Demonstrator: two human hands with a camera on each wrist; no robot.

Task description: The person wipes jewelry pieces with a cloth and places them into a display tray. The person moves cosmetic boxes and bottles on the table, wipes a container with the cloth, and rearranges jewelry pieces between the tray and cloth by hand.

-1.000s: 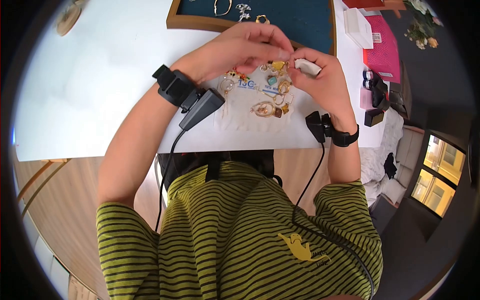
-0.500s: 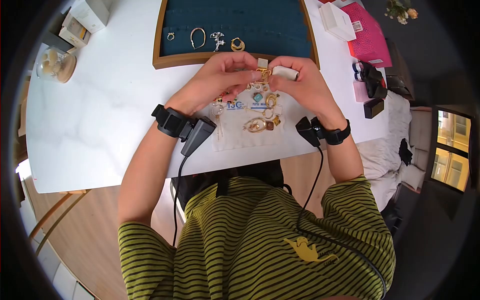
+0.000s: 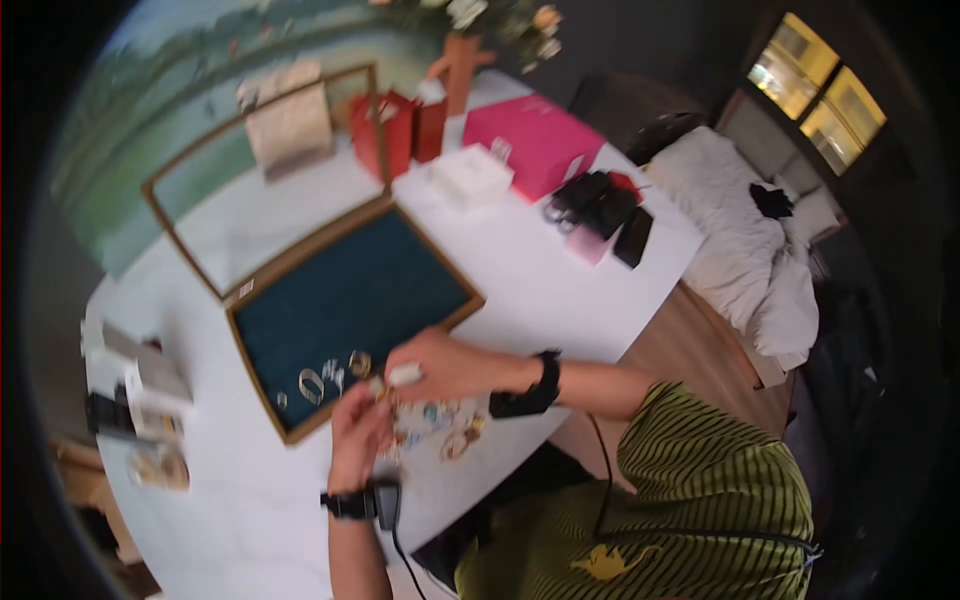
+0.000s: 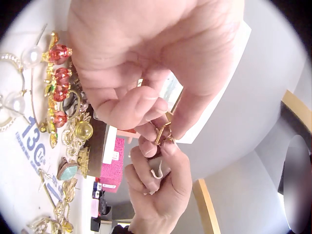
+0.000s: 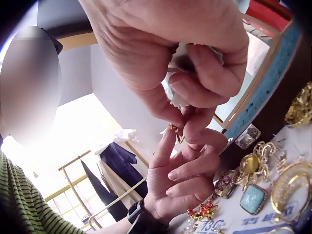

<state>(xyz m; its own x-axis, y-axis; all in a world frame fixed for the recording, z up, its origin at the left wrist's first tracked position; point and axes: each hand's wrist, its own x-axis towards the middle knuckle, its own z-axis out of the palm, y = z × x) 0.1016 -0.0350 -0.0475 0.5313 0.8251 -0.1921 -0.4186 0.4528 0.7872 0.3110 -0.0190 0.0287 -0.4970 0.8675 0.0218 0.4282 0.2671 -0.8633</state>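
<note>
Both hands meet over the near edge of a teal-lined wooden jewellery case (image 3: pixel 340 280). Thumb and fingers of the left hand (image 4: pixel 156 58) pinch a small gold piece of jewellery (image 4: pixel 162 132). The right hand (image 5: pixel 180 63) pinches that piece from the other side, with a crumpled white cloth (image 5: pixel 178 97) tucked in its curled fingers. Fingertips hide most of the gold piece. Beneath the hands, jewellery lies on a pale sheet with blue print (image 4: pixel 29 146): a turquoise-stone piece (image 5: pixel 253 199), a red-beaded piece (image 4: pixel 61 83) and several gold items.
The case's framed lid (image 3: pixel 185 255) stands raised at the back. Inside the case lie a bangle (image 3: pixel 311 385) and gold hoops (image 3: pixel 360 362). White (image 3: pixel 472 175) and pink (image 3: pixel 530 145) boxes stand to the right, with dark items (image 3: pixel 600 205) beside them.
The head view has turned and tilted, now showing the raised lid and far side of the table. Both hands stay together at the gold piece, and the cloth remains in the right hand.
</note>
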